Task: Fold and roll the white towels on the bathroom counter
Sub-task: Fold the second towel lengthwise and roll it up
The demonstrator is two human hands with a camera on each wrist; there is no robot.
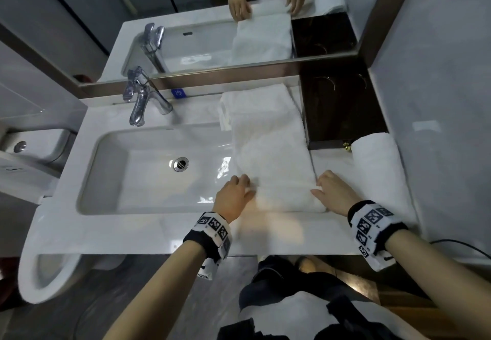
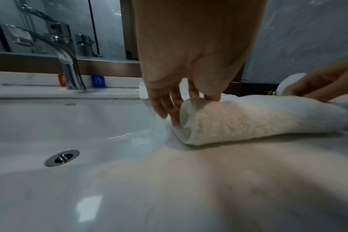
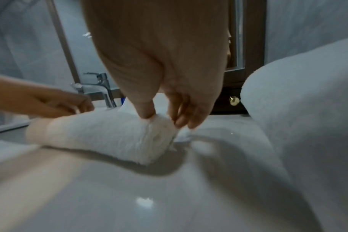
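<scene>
A long white towel (image 1: 268, 140) lies folded into a strip on the counter, running from the mirror toward me. Its near end is rolled into a short roll (image 2: 258, 120) (image 3: 113, 135). My left hand (image 1: 236, 193) holds the roll's left end, fingers curled round it (image 2: 169, 108). My right hand (image 1: 332, 191) pinches the roll's right end between thumb and fingers (image 3: 169, 119). A second white towel (image 1: 377, 164), rolled up, lies at the right by the wall (image 3: 300, 109).
The sink basin (image 1: 138, 169) with its drain and chrome faucet (image 1: 140, 100) lies left of the towel. A dark wooden box (image 1: 342, 108) with a brass knob stands behind, at the right. The mirror (image 1: 186, 21) runs along the back. The counter's front strip (image 1: 265, 236) is bare.
</scene>
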